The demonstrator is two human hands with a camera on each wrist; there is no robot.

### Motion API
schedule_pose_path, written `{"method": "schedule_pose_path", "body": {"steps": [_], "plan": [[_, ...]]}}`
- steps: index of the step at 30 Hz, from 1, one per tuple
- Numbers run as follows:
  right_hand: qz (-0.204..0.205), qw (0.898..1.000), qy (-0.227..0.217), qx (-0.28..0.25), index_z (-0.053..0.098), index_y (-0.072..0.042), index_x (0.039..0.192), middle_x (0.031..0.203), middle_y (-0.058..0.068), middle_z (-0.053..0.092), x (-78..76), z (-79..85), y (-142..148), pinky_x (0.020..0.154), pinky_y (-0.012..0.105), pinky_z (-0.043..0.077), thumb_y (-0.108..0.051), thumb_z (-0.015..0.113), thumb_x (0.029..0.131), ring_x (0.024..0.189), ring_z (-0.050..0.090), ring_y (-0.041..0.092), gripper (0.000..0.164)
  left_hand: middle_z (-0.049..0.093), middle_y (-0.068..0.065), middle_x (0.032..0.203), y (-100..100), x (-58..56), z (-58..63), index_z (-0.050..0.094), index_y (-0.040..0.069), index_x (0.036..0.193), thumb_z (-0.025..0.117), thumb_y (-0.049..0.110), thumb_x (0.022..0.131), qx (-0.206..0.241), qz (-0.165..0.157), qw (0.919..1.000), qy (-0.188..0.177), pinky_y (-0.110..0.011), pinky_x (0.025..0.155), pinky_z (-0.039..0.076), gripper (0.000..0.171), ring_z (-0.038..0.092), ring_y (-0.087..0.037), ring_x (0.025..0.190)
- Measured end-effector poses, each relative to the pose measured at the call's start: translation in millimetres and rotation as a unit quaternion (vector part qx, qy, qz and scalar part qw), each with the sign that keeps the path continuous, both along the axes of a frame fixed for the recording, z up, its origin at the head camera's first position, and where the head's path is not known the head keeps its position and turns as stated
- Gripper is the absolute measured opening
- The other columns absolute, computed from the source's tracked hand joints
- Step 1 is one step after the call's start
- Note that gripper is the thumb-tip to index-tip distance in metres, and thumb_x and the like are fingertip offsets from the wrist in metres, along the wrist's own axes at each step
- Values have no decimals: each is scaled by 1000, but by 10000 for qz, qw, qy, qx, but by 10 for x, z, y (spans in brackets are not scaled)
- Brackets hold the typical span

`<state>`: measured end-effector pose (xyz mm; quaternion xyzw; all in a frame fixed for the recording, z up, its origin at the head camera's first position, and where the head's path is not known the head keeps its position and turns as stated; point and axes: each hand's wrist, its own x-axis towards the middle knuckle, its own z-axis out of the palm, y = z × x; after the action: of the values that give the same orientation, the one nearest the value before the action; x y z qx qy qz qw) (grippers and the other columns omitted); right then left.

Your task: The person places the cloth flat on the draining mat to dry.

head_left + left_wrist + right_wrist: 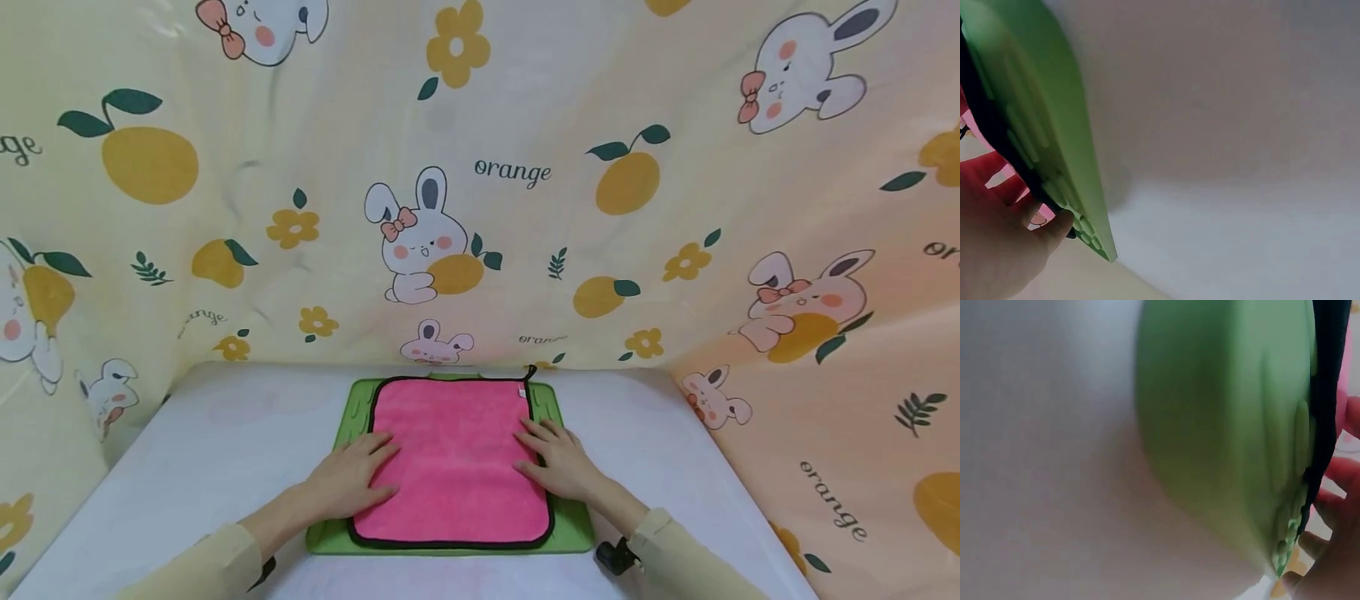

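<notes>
A pink cloth (457,475) with a black edge lies spread flat over a green board (577,533) with raised markings along its rim. My left hand (352,479) rests on the cloth's left side with its fingers spread. On the opposite side my right hand (564,463) lies with its fingers extended over the black edge. A small black loop (532,372) sticks out at the cloth's far right corner, near a white tag (522,390). In the left wrist view, the thumb of my left hand (1004,231) is at the cloth's border, beside the green board (1079,144).
The board lies on a white table (247,433). Behind and at both sides hangs a curtain (337,117) printed with rabbits and oranges. A black object (617,557) is at my right wrist, by the beige sleeve (682,554).
</notes>
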<state>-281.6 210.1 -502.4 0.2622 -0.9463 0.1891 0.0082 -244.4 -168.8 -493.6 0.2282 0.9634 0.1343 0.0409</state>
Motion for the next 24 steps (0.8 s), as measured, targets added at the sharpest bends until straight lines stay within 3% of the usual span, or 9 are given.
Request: {"method": "schedule_pose_path", "body": {"steps": [5, 11, 19, 24], "plan": [[-136, 9992, -276, 248, 54, -9, 151, 163, 15, 40, -29, 0, 57, 116, 75, 19, -40, 63, 103, 151, 26, 50, 58, 42, -16, 161, -13, 38, 4, 53, 8, 151, 69, 50, 97, 39, -101, 9999, -79, -66, 114, 36, 71, 38, -38, 149], [-109, 9992, -307, 244, 54, -11, 152, 163, 14, 40, -77, -4, 82, 116, 74, 20, -38, 64, 102, 151, 27, 50, 58, 42, -16, 161, -7, 18, -27, 54, 9, 151, 68, 49, 98, 24, -70, 10000, -51, -67, 114, 35, 68, 37, -37, 150], [-73, 9995, -249, -162, 53, -6, 151, 163, 17, 40, -60, 37, 84, 115, 75, 21, -34, 66, 101, 150, 28, 51, 58, 47, -15, 158, -57, -30, -36, 57, 7, 148, 70, 41, 98, 157, -32, 9998, 128, -67, 114, 35, 62, 40, -37, 148], [-190, 9988, 28, -446, 51, -5, 153, 162, 19, 41, -27, 67, 115, 115, 74, 24, -32, 64, 103, 148, 31, 52, 59, 50, -16, 156, -153, 2, -7, 58, 6, 146, 72, 43, 95, 115, 18, 9989, 451, -68, 112, 36, 65, 42, -41, 146]]}}
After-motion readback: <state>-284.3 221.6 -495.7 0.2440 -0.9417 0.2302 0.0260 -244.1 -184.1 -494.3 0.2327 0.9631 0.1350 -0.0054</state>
